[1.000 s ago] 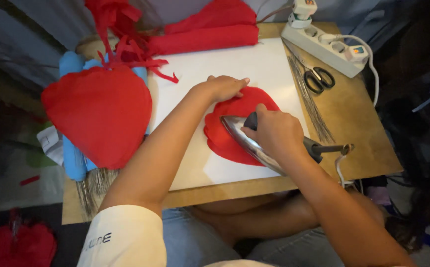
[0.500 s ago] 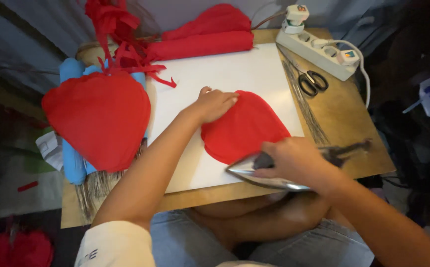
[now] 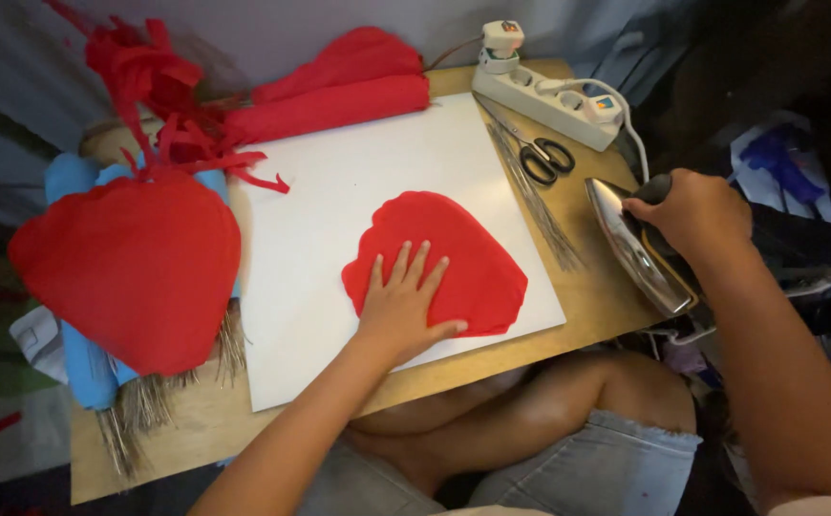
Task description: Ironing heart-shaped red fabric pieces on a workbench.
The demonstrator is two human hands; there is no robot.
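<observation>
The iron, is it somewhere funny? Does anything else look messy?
The iron is tipped on its side at the table's right edge, gripped by the right hand, partly hanging past it. Torn red paper strips lie tangled at the back left. The left hand presses the red petal flat.

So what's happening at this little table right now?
A person sits at a small wooden table. The left hand lies flat on a red petal-shaped piece resting on a white board. The right hand grips an iron by its handle, tilted off the board at the table's right edge. Scissors and a power strip sit behind it; more red pieces lie to the left.
</observation>
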